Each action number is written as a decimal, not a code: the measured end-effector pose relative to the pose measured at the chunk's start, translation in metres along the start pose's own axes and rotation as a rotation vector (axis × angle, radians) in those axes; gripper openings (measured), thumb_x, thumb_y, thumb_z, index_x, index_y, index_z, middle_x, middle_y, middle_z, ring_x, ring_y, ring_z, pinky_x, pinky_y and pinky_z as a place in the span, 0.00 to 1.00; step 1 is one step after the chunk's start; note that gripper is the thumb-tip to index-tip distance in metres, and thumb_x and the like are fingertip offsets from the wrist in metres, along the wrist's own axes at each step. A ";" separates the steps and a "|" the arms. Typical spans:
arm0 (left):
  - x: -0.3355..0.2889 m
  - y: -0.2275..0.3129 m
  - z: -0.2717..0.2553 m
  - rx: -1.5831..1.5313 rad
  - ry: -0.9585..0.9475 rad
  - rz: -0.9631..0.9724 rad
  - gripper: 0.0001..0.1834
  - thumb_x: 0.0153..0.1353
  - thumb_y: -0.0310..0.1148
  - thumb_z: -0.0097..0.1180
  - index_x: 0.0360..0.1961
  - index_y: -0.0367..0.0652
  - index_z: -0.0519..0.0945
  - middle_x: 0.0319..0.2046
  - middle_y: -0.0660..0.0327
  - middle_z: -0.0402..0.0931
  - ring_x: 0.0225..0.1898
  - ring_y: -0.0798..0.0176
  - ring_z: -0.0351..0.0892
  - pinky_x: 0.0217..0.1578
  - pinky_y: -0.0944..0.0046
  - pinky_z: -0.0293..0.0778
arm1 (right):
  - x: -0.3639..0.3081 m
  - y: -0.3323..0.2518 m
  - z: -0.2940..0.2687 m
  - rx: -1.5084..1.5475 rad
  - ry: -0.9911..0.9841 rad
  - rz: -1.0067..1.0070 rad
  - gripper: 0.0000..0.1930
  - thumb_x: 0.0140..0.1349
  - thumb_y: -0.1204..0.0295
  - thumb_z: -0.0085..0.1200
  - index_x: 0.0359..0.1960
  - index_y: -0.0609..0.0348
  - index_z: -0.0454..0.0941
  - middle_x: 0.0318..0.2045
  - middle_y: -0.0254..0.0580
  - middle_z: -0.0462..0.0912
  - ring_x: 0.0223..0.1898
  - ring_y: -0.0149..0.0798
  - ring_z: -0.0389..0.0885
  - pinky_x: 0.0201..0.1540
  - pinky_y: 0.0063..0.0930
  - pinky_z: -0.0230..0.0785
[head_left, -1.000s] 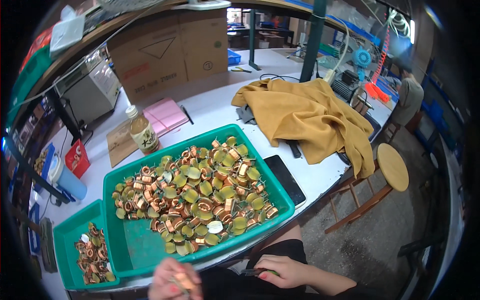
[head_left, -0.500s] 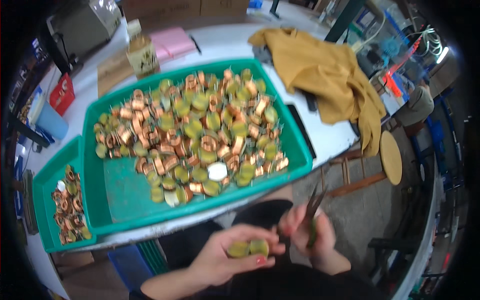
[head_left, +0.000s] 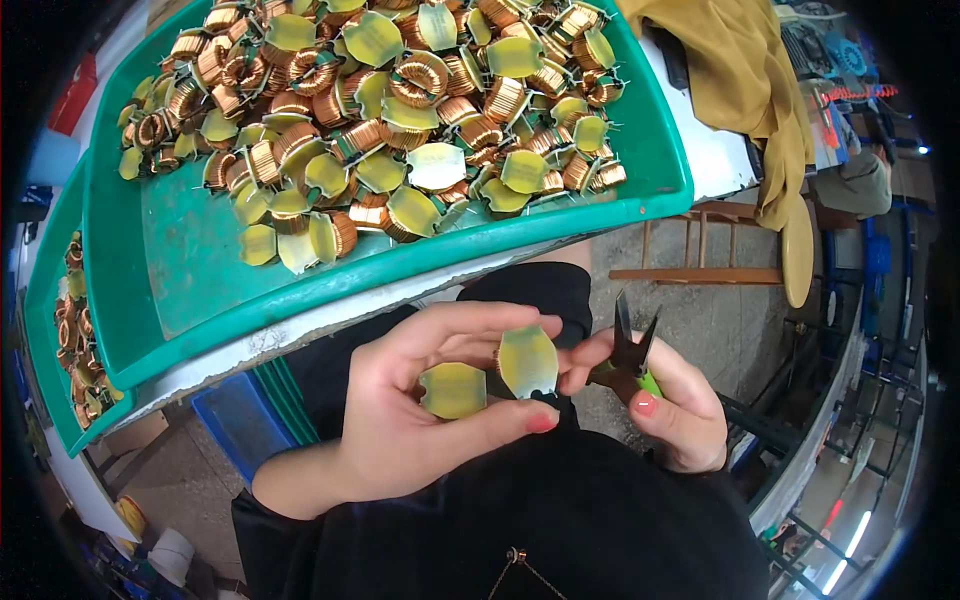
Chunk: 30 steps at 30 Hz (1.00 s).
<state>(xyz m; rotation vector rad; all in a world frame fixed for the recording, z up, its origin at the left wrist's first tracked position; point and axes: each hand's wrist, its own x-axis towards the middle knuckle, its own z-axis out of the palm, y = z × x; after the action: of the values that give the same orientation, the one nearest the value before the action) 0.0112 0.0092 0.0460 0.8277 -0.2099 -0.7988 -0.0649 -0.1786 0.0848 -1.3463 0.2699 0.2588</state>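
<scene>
Green plastic forms the small tray [head_left: 45, 300] at far left, partly hidden by the big tray [head_left: 190, 265] heaped with copper coils [head_left: 418, 80]. Below the table edge [head_left: 268, 340] sits a blue bin [head_left: 240, 420]. The left hand [head_left: 390, 400] is closed on two yellow-faced coils, the left coil [head_left: 453, 390] against the palm, the right coil [head_left: 527, 362] between thumb and fingers. The right hand [head_left: 685, 400] grips pliers [head_left: 628, 355], blades apart; whether its fingertips touch the right coil is hard to tell. Farther right, a mustard cloth [head_left: 740, 80] hangs near a stool [head_left: 798, 255].
</scene>
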 end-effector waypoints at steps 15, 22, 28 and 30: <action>-0.001 -0.006 -0.008 -0.036 0.046 0.029 0.26 0.48 0.10 0.59 0.50 0.30 0.67 0.49 0.45 0.73 0.40 0.55 0.81 0.37 0.66 0.81 | 0.014 0.003 -0.020 -1.000 -0.085 -0.309 0.12 0.59 0.72 0.52 0.41 0.64 0.69 0.34 0.45 0.73 0.34 0.42 0.70 0.40 0.28 0.64; 0.001 -0.006 -0.006 -0.072 0.109 0.057 0.26 0.45 0.10 0.61 0.47 0.31 0.68 0.46 0.47 0.74 0.40 0.54 0.81 0.40 0.64 0.80 | 0.013 0.000 -0.017 -1.175 -0.053 -0.306 0.11 0.57 0.70 0.54 0.38 0.63 0.70 0.31 0.43 0.71 0.30 0.42 0.68 0.35 0.27 0.64; 0.002 -0.011 -0.016 0.118 0.043 0.167 0.29 0.37 0.07 0.62 0.40 0.39 0.65 0.47 0.44 0.72 0.34 0.46 0.81 0.30 0.58 0.83 | 0.013 0.004 -0.016 -1.221 -0.057 -0.330 0.11 0.57 0.69 0.55 0.37 0.62 0.71 0.29 0.42 0.71 0.29 0.41 0.68 0.34 0.27 0.64; 0.002 -0.015 -0.018 0.141 0.033 0.181 0.29 0.37 0.07 0.63 0.39 0.39 0.65 0.47 0.44 0.72 0.34 0.46 0.81 0.31 0.58 0.83 | 0.014 0.004 -0.015 -1.215 -0.055 -0.334 0.11 0.57 0.69 0.55 0.37 0.62 0.71 0.29 0.42 0.71 0.28 0.41 0.68 0.34 0.27 0.64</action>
<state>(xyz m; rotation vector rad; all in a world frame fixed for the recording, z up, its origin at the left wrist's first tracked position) 0.0124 0.0121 0.0226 0.9396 -0.3104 -0.6054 -0.0538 -0.1925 0.0735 -2.5414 -0.2244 0.1687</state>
